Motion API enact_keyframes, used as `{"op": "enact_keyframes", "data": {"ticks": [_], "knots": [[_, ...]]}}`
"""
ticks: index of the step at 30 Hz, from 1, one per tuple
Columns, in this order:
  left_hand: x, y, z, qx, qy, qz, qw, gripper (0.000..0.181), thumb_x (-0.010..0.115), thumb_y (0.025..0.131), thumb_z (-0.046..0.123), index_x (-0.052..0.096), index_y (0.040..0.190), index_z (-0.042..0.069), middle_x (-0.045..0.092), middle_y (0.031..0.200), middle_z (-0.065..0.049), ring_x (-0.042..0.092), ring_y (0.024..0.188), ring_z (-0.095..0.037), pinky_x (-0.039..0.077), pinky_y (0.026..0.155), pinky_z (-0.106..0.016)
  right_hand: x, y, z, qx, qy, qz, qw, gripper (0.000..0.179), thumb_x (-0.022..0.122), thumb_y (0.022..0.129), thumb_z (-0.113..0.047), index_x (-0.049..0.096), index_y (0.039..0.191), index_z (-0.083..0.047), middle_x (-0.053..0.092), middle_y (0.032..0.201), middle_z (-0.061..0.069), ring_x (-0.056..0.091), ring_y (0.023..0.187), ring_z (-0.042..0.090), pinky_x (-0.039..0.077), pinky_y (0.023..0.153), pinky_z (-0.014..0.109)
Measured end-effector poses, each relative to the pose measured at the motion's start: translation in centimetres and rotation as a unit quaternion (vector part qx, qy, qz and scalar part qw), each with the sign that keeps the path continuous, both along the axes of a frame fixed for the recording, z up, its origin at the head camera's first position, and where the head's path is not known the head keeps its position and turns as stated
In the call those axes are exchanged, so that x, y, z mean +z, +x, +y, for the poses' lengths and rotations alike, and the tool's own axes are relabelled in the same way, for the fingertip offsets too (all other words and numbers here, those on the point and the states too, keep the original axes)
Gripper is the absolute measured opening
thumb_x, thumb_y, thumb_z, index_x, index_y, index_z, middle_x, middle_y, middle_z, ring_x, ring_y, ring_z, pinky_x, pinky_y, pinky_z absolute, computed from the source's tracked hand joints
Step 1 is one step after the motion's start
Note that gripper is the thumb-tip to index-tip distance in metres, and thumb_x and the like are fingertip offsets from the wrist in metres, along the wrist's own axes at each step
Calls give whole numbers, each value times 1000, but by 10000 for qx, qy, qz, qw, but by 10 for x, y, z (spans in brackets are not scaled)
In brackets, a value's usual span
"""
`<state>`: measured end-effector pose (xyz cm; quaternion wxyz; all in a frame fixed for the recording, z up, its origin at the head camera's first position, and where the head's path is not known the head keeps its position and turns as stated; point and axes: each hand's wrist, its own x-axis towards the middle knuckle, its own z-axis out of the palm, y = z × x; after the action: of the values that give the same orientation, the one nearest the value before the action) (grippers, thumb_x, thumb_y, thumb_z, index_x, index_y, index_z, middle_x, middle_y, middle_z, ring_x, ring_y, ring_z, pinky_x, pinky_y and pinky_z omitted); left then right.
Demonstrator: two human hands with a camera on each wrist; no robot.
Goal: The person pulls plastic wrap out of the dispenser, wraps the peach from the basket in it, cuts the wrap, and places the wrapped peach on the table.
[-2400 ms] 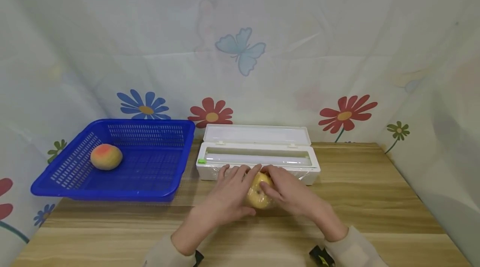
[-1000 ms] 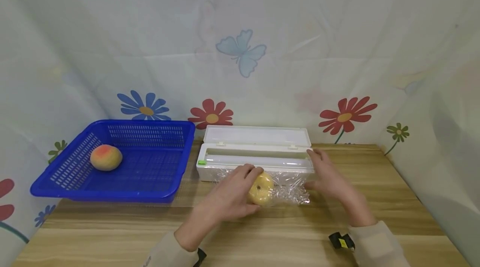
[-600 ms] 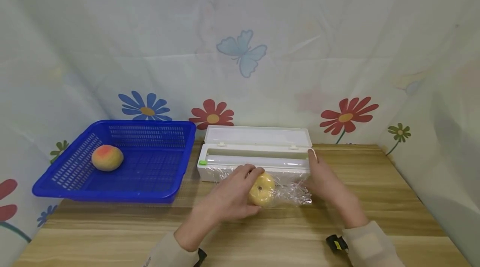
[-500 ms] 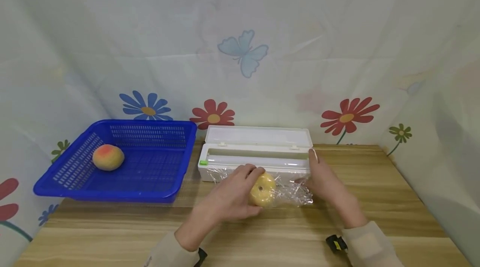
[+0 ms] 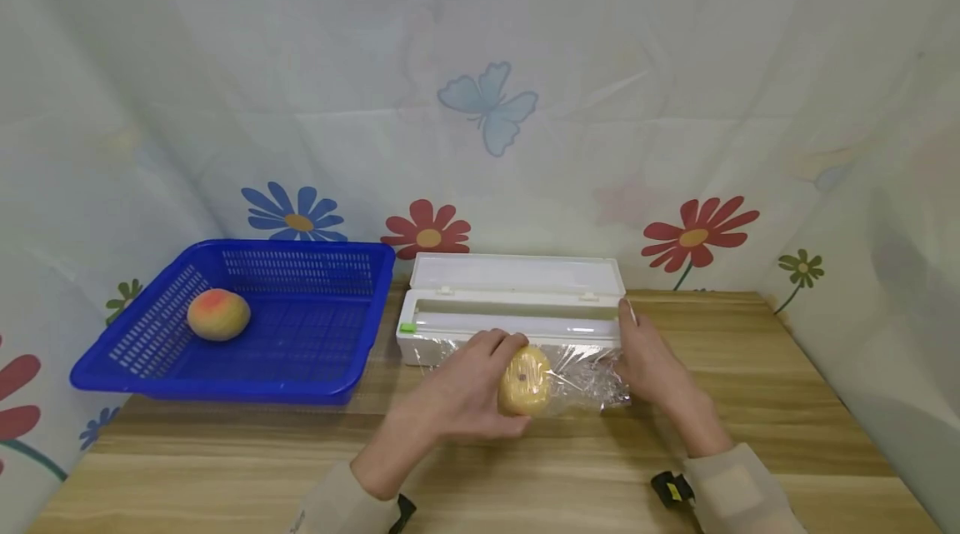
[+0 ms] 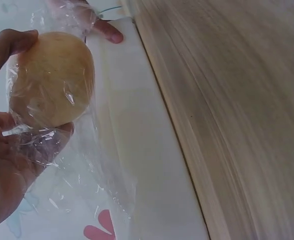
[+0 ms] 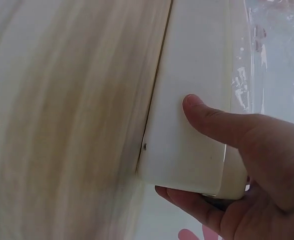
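Note:
My left hand (image 5: 468, 388) grips a round yellow fruit (image 5: 525, 382) with a dimple on its face. Clear cling film (image 6: 41, 145) covers the fruit and stretches from it to a long white cling film dispenser (image 5: 442, 351). The fruit is in front of the dispenser, whose lid (image 5: 517, 272) stands open at the back, showing the roll (image 5: 517, 322) inside. At the dispenser's right end is my right hand (image 5: 656, 359); in the right wrist view its thumb (image 7: 212, 117) lies on the white front and its fingers curl round the end.
A blue plastic basket (image 5: 300, 388) stands on the left of the wooden table (image 5: 585, 476), with a peach (image 5: 218, 315) inside it. A green slider (image 5: 407, 327) sits at the dispenser's left end. The flowered curtain (image 5: 337, 142) rises behind.
My right hand has left the fruit, moved right and taken hold of the dispenser's end. My left hand still holds the fruit, which has tilted slightly. Crumpled film now shows right of it.

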<state>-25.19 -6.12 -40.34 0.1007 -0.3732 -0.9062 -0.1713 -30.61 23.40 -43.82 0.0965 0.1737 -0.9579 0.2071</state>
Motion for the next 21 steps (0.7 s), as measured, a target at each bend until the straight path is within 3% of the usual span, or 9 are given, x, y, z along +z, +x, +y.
{"op": "enact_keyframes", "data": {"ticks": [8, 14, 21], "knots": [[1, 4, 0, -77, 144, -9, 9999, 84, 86, 71, 48, 51, 138, 10, 59, 117, -3, 57, 106, -16, 53, 93, -31, 0, -2, 1, -36, -359, -48, 9993, 101, 92, 78, -21, 29, 147, 18, 57, 115, 42, 61, 105, 54, 53, 86, 64], [2, 6, -1, -173, 153, 86, 9997, 84, 86, 70, 50, 53, 135, 8, 60, 113, -3, 58, 102, -16, 53, 91, -30, -1, -1, -1, -72, -472, -61, 9988, 98, 93, 77, -21, 32, 144, 15, 58, 112, 38, 63, 100, 49, 54, 83, 62], [1, 9, -2, -362, 382, -183, 9984, 82, 87, 68, 47, 55, 132, 7, 61, 112, -3, 58, 98, -13, 53, 85, -26, 0, 1, -4, -152, -397, 7, 9991, 93, 93, 77, -19, 33, 142, 11, 60, 112, 35, 63, 100, 48, 54, 83, 63]]}}
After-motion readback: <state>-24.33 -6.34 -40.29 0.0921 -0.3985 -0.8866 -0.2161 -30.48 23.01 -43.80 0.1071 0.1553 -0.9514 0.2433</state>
